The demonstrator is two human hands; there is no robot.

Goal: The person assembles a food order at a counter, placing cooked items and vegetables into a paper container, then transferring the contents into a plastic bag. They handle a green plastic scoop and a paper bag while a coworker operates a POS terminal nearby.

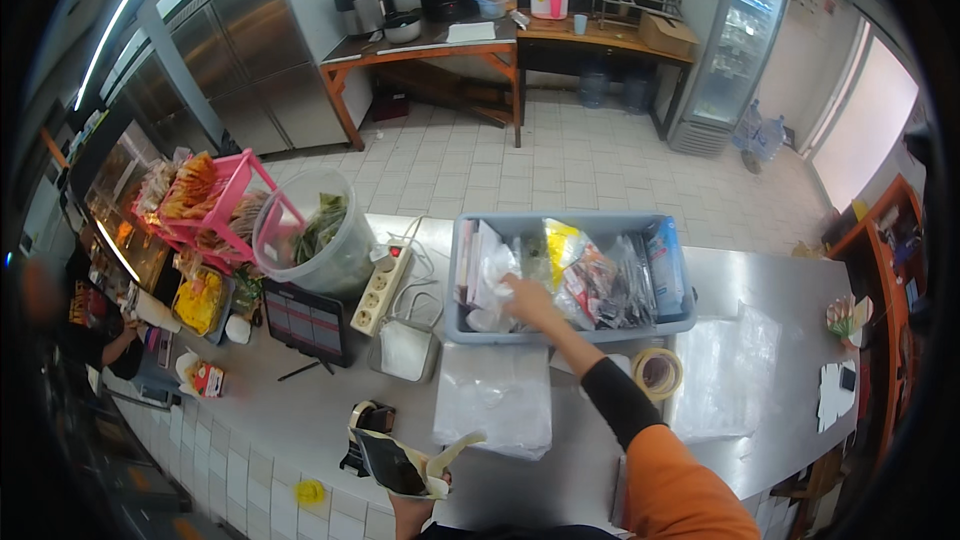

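My left hand (411, 514), near the counter's front edge, grips an opened paper bag (397, 469) with a dark inside. Its torn or folded flap sticks out to the right. My right hand (531, 303) reaches over the near wall of a grey-blue plastic bin (570, 337). The fingertips are at white plastic packaging (496, 270) on the bin's left side; whether they pinch it cannot be made out. Beside it in the bin are a yellow-and-white packet (564, 244), clear plastic bags (630, 277) and a light-blue pack (666, 266).
Stacked clear plastic bags (491, 401) lie before the bin, with tape rolls (657, 373) and more plastic sheets (720, 382) rightward. A tape dispenser (367, 420), tablet (306, 322), power strip (381, 286) and clear tub (315, 259) stand left. A co-worker (105, 330) is at far left.
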